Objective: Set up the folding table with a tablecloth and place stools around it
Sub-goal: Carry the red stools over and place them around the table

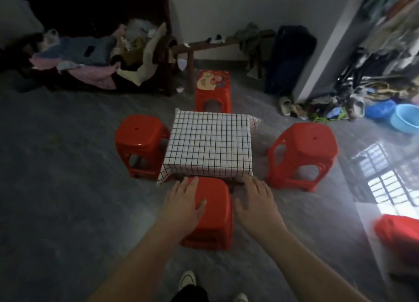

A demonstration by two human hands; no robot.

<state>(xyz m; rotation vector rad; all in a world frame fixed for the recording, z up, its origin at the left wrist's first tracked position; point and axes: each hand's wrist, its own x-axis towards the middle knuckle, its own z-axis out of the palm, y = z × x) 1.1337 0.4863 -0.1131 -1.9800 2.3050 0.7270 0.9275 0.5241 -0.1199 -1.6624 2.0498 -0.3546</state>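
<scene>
A low table stands mid-floor under a white tablecloth (210, 145) with a black grid; the cloth hangs over its edges. Red plastic stools stand at its left (138, 140), its right (303, 152) and its far side, the far stool (213, 84) having a picture on its seat. A fourth red stool (215, 206) is at the near side, its far end tucked under the cloth's edge. My left hand (184, 199) lies with straight fingers on this stool's left top edge. My right hand (256, 199) is spread flat just right of the stool; contact with it is unclear.
A dark bench piled with clothes (90, 56) fills the back left. A wooden bench (204, 47) runs along the far wall. Shoes and a blue basin (405, 120) lie at right beside a clothes rack. Another red thing (399, 233) sits at the right edge. My shoes (188, 279) are below.
</scene>
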